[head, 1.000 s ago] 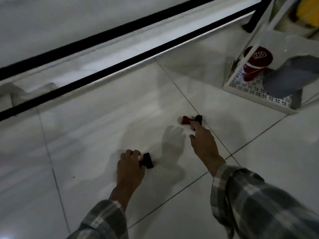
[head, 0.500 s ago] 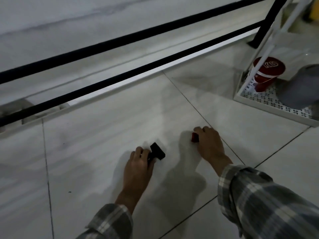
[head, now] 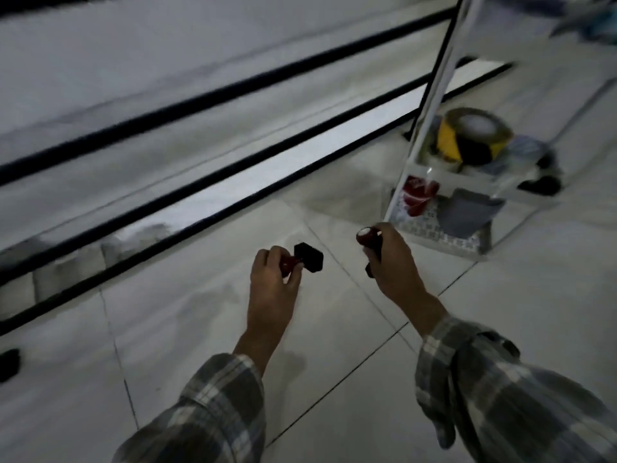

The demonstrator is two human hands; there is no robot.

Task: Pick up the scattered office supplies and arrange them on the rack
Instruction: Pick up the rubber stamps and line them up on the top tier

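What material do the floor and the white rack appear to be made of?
Floor: probably glazed ceramic tile, glossy; thin dark grout lines and soft reflections suggest it.
White rack: likely painted metal; it has slim straight posts and a perforated bottom shelf. Motion blur leaves plastic possible.

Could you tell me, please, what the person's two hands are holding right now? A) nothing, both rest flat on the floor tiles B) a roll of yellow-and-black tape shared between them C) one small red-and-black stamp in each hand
C: the left hand grips a small red-handled stamp with a black base, and the right hand grips a second red-and-black stamp, both lifted off the floor.
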